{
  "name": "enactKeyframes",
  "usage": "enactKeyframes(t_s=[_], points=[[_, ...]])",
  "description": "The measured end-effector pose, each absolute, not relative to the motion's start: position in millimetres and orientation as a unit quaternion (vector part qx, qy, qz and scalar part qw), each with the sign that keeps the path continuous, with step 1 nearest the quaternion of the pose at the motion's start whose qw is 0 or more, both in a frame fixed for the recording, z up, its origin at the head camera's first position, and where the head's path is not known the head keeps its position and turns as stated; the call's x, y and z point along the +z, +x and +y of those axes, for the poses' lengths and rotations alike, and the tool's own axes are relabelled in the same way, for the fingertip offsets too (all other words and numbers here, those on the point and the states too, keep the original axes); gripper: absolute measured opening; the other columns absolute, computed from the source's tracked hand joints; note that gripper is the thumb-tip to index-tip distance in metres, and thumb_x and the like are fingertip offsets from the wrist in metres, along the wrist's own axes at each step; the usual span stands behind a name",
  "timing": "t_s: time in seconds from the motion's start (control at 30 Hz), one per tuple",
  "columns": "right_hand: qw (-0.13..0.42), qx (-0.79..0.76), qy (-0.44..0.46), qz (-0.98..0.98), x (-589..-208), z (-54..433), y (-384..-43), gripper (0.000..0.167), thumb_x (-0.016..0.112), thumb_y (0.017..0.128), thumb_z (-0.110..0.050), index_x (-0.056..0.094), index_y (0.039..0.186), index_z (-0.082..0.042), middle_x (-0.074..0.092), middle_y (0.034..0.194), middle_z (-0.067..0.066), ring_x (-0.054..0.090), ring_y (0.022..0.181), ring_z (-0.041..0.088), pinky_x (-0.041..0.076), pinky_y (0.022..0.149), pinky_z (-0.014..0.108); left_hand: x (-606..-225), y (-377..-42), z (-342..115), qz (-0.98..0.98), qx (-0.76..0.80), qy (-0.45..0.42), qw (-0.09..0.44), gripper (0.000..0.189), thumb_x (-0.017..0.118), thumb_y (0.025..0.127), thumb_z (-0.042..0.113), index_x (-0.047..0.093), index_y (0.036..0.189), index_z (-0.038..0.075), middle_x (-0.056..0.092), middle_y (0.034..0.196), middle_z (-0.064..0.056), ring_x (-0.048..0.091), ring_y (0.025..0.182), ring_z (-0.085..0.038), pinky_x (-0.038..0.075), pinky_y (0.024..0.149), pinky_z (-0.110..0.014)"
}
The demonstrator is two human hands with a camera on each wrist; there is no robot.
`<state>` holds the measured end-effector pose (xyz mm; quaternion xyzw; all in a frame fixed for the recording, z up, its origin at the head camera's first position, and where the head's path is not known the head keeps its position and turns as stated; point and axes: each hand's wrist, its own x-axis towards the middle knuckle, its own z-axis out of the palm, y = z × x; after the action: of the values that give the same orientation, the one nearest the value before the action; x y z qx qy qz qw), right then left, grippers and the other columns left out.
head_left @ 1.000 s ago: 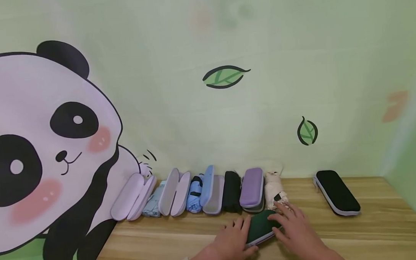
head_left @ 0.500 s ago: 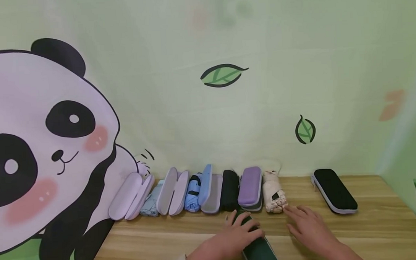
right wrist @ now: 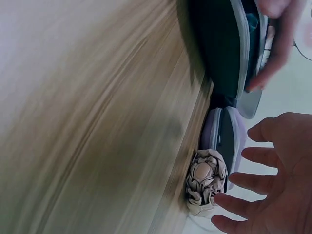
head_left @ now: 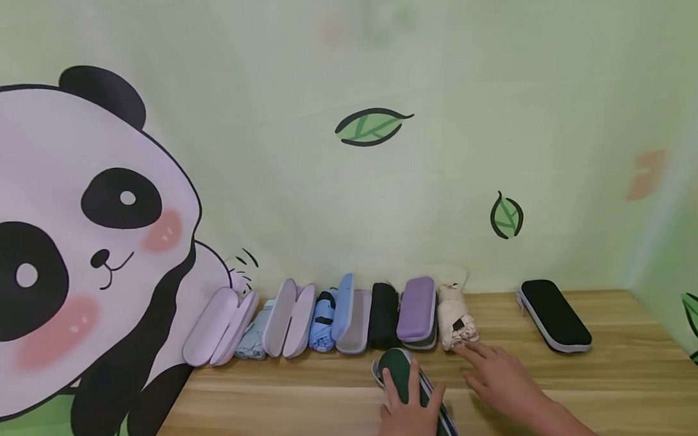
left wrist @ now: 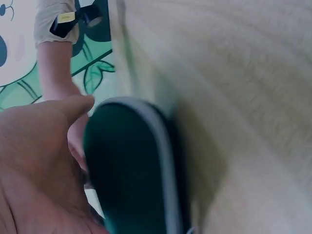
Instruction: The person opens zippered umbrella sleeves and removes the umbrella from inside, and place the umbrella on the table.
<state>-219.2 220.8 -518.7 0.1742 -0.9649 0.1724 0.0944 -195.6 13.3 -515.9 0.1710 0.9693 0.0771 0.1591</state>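
Cases point(head_left: 352, 314) in row behind green case point(head_left: 402, 373)

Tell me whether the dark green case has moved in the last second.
Yes. The dark green case slid left from below the beige umbrella to below the black umbrella, left hand gripping it.

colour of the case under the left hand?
Dark green case with a pale grey rim, left hand on it; clearest in the head view.

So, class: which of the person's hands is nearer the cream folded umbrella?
Right. The right hand reaches just beside the cream folded umbrella; the left hand grips the dark green case.
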Motion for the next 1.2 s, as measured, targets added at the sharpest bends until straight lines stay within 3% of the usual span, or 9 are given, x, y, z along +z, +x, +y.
enactKeyframes(t_s=[0.13, 0.33, 0.4, 0.5, 0.63, 0.8, 0.9, 1.07, 1.2], points=[[0.088, 0.18, 0.168, -0.965, -516.3, 217.2, -218.8, 0.041, 0.07, 0.096, -0.022, 0.065, 0.135, -0.01, 0.062, 0.135, 0.019, 0.062, 0.114, 0.044, 0.049, 0.089, 0.064, -542.2, -214.2, 11.6, 0.954, 0.054, 0.236, 0.174, 0.083, 0.076, 0.077, 0.07, 0.043, 0.149, 0.046, 0.004, 0.171, 0.001, -0.003, 0.15, -0.054, 0.053, 0.095, -0.053], [0.083, 0.187, 0.171, -0.964, -515.2, 211.3, -221.8, 0.041, 0.069, 0.096, -0.023, 0.065, 0.135, -0.01, 0.061, 0.136, 0.018, 0.063, 0.113, 0.042, 0.05, 0.088, 0.061, -566.3, -244.9, -8.0, 0.898, 0.093, 0.397, 0.168, 0.077, 0.064, 0.087, 0.071, 0.035, 0.153, 0.045, -0.005, 0.171, 0.004, -0.015, 0.152, -0.047, 0.034, 0.113, -0.058], [0.081, 0.193, 0.171, -0.963, -515.5, 209.0, -222.4, 0.04, 0.069, 0.096, -0.022, 0.065, 0.134, -0.009, 0.061, 0.136, 0.017, 0.062, 0.115, 0.041, 0.05, 0.091, 0.06, -548.3, -235.3, -11.1, 0.896, 0.112, 0.396, 0.169, 0.069, 0.061, 0.092, 0.066, 0.04, 0.152, 0.04, -0.001, 0.171, 0.0, -0.009, 0.153, -0.046, 0.031, 0.114, -0.06], [0.077, 0.203, 0.168, -0.962, -516.5, 206.2, -222.3, 0.039, 0.07, 0.096, -0.021, 0.066, 0.133, -0.008, 0.061, 0.136, 0.018, 0.062, 0.117, 0.041, 0.049, 0.094, 0.06, -522.4, -213.8, -16.6, 0.914, 0.121, 0.358, 0.147, 0.057, 0.056, 0.096, 0.064, 0.05, 0.144, 0.034, 0.01, 0.17, -0.002, 0.013, 0.151, -0.05, 0.046, 0.103, -0.055], [0.084, 0.215, 0.177, -0.957, -517.3, 204.6, -223.4, 0.038, 0.07, 0.096, -0.019, 0.066, 0.132, -0.007, 0.062, 0.134, 0.017, 0.062, 0.117, 0.039, 0.049, 0.096, 0.058, -514.2, -199.4, -28.3, 0.945, 0.058, 0.314, 0.065, 0.066, 0.045, 0.095, 0.074, 0.058, 0.137, 0.025, 0.018, 0.169, -0.001, 0.026, 0.149, -0.045, 0.052, 0.096, -0.052], [0.131, 0.219, 0.199, -0.946, -514.6, 201.3, -225.0, 0.036, 0.071, 0.095, -0.016, 0.067, 0.129, -0.004, 0.063, 0.129, 0.016, 0.063, 0.114, 0.037, 0.05, 0.096, 0.054, -506.3, -193.9, -48.2, 0.944, -0.081, 0.316, -0.052, 0.068, 0.05, 0.095, 0.07, 0.068, 0.125, 0.012, 0.029, 0.166, -0.006, 0.023, 0.153, -0.034, 0.039, 0.113, -0.047], [0.143, 0.214, 0.206, -0.944, -512.4, 196.4, -224.3, 0.036, 0.072, 0.094, -0.016, 0.067, 0.128, -0.005, 0.064, 0.127, 0.015, 0.064, 0.112, 0.037, 0.05, 0.095, 0.055, -509.2, -193.5, -58.6, 0.924, -0.138, 0.352, -0.055, 0.066, 0.049, 0.097, 0.068, 0.07, 0.124, 0.011, 0.042, 0.158, -0.005, 0.024, 0.153, -0.03, 0.03, 0.119, -0.043], [0.12, 0.219, 0.204, -0.947, -506.2, 181.9, -222.2, 0.037, 0.071, 0.095, -0.021, 0.067, 0.128, -0.005, 0.063, 0.128, 0.014, 0.06, 0.118, 0.036, 0.047, 0.099, 0.056, -523.9, -192.9, -65.9, 0.892, -0.194, 0.405, -0.044, 0.054, 0.045, 0.1, 0.062, 0.068, 0.122, 0.019, 0.064, 0.132, -0.001, 0.036, 0.147, -0.034, 0.031, 0.117, -0.05], [0.083, 0.244, 0.197, -0.946, -500.8, 167.1, -219.5, 0.037, 0.071, 0.096, -0.022, 0.066, 0.129, -0.005, 0.061, 0.131, 0.015, 0.058, 0.121, 0.037, 0.048, 0.098, 0.055, -539.2, -193.6, -66.0, 0.871, -0.24, 0.411, -0.12, 0.041, 0.052, 0.098, 0.054, 0.067, 0.122, 0.023, 0.067, 0.127, 0.001, 0.05, 0.135, -0.038, 0.038, 0.109, -0.055]])
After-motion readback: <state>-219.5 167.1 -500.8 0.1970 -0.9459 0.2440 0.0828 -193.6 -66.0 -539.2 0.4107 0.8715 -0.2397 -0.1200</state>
